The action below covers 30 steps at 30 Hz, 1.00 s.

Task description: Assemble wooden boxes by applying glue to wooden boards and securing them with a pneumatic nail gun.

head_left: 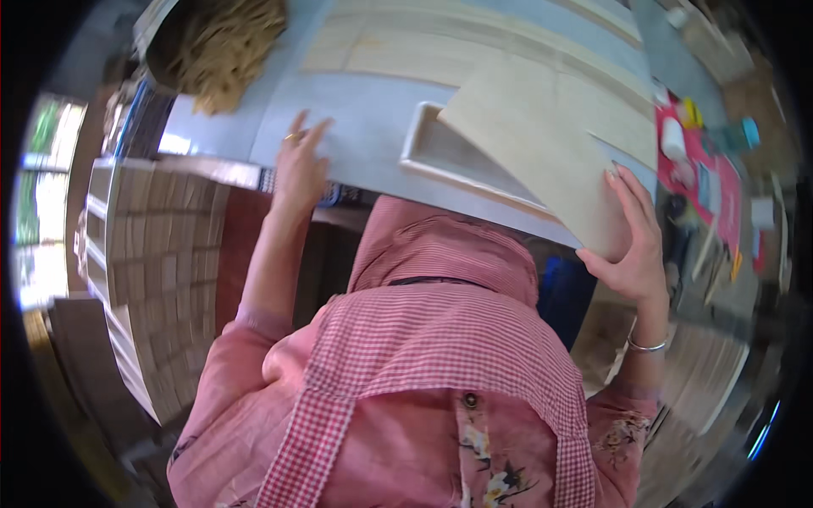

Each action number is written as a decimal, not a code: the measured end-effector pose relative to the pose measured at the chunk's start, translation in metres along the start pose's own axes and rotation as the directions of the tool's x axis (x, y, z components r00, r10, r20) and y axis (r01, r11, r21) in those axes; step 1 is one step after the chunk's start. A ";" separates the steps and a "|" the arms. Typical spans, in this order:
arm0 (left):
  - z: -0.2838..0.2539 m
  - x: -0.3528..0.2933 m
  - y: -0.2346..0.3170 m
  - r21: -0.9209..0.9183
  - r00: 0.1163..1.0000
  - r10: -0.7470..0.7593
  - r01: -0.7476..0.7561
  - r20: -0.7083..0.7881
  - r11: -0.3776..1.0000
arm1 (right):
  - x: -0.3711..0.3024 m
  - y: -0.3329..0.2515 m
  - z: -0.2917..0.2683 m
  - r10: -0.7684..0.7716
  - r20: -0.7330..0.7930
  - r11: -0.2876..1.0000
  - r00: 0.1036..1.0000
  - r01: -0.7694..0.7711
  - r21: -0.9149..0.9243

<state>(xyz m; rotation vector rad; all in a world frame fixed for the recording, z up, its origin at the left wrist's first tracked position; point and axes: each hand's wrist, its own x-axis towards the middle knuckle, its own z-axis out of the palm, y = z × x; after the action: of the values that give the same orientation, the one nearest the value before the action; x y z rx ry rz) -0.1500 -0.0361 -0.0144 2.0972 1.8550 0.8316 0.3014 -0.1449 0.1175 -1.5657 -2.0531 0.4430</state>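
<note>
My right hand (633,245) grips the near right end of a pale, flat rectangular board (542,135), thumb on one side and fingers on the other. The board lies slanted across a shallow tray (414,144) with pale raised sides, hiding its far right part. The tray rests by the near edge of the grey-blue tabletop (356,118). Over the table's near edge at the left, my left hand (302,165) has its fingers spread and holds nothing. A ring is on one of its fingers.
Long pale boards (389,42) lie across the far tabletop. A dark container of tan, strip-like pieces (229,55) stands at the far left. Stacked pale blocks (165,254) fill the left side. Rightward, a red surface holds a white bottle (673,138) and a teal-capped container (735,135).
</note>
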 end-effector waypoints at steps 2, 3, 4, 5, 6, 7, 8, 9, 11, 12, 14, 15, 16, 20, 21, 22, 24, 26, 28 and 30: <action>-0.016 -0.012 0.016 0.180 0.987 -0.085 0.060 0.137 0.982 | 0.024 -0.009 0.007 -0.077 0.171 0.993 0.982 0.092 -0.080; -0.026 -0.010 0.034 0.186 0.942 -0.231 0.188 0.244 0.964 | 0.031 -0.011 0.009 -0.096 0.190 0.991 0.977 0.111 -0.069; -0.029 -0.009 0.046 0.200 0.865 -0.361 0.308 0.349 0.930 | 0.037 -0.012 0.012 -0.116 0.214 0.985 0.970 0.140 -0.100; -0.024 -0.013 0.047 0.200 0.862 -0.372 0.320 0.343 0.926 | 0.044 -0.013 0.012 -0.131 0.232 0.977 0.964 0.165 -0.135; -0.017 -0.019 0.044 0.050 0.965 -0.136 0.128 0.226 0.990 | 0.049 -0.014 0.011 -0.142 0.248 0.968 0.958 0.187 -0.170; -0.011 -0.022 0.045 -0.069 0.992 0.100 -0.095 0.072 0.993 | 0.052 -0.014 0.012 -0.150 0.264 0.957 0.953 0.207 -0.205; -0.007 -0.023 0.048 -0.068 0.993 0.093 -0.088 0.071 0.994 | 0.054 -0.013 0.014 -0.153 0.270 0.956 0.951 0.212 -0.202; -0.003 -0.024 0.053 -0.116 0.992 0.102 -0.093 0.075 0.989 | 0.055 -0.011 0.015 -0.154 0.279 0.955 0.948 0.215 -0.206; 0.003 -0.020 0.065 -0.215 0.988 0.129 -0.109 0.085 0.971 | 0.057 -0.008 0.016 -0.146 0.293 0.952 0.945 0.215 -0.218; 0.003 -0.019 0.068 -0.264 0.986 0.142 -0.114 0.091 0.958 | 0.058 -0.007 0.017 -0.142 0.301 0.951 0.943 0.214 -0.223; 0.006 -0.015 0.075 -0.264 0.983 0.159 -0.130 0.092 0.956 | 0.057 -0.005 0.017 -0.130 0.305 0.950 0.944 0.207 -0.234; 0.007 -0.014 0.078 -0.258 0.981 0.170 -0.143 0.087 0.956 | 0.057 -0.003 0.017 -0.129 0.309 0.948 0.942 0.209 -0.239; 0.008 -0.013 0.081 -0.251 0.980 0.182 -0.156 0.083 0.955 | 0.057 -0.002 0.017 -0.127 0.314 0.947 0.941 0.210 -0.245; 0.013 -0.012 0.084 -0.234 0.973 0.220 -0.197 0.074 0.952 | 0.061 0.008 0.022 -0.133 0.330 0.939 0.935 0.226 -0.261; 0.013 -0.013 0.084 -0.195 0.977 0.200 -0.184 0.069 0.963 | 0.063 0.011 0.025 -0.145 0.334 0.935 0.931 0.240 -0.262; 0.013 -0.015 0.085 -0.155 0.981 0.182 -0.170 0.063 0.973 | 0.063 0.014 0.027 -0.158 0.338 0.931 0.928 0.254 -0.262; 0.013 -0.016 0.090 -0.132 0.974 0.215 -0.205 0.069 0.970 | 0.060 0.022 0.030 -0.143 0.331 0.930 0.933 0.242 -0.278; 0.010 -0.015 0.093 -0.043 0.966 0.252 -0.250 0.052 0.967 | 0.059 0.030 0.036 -0.173 0.321 0.923 0.931 0.267 -0.278; 0.010 -0.015 0.094 0.001 0.960 0.277 -0.278 0.049 0.961 | 0.058 0.034 0.038 -0.182 0.311 0.921 0.933 0.273 -0.278; 0.010 -0.015 0.095 0.009 0.961 0.273 -0.274 0.047 0.962 | 0.058 0.036 0.040 -0.193 0.313 0.920 0.930 0.283 -0.272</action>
<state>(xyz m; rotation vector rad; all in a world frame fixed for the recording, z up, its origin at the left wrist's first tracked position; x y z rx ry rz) -0.0658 -0.0656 0.0226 2.3978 1.5744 0.8209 0.2953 -0.0768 0.0770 -1.4563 -2.6065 0.2662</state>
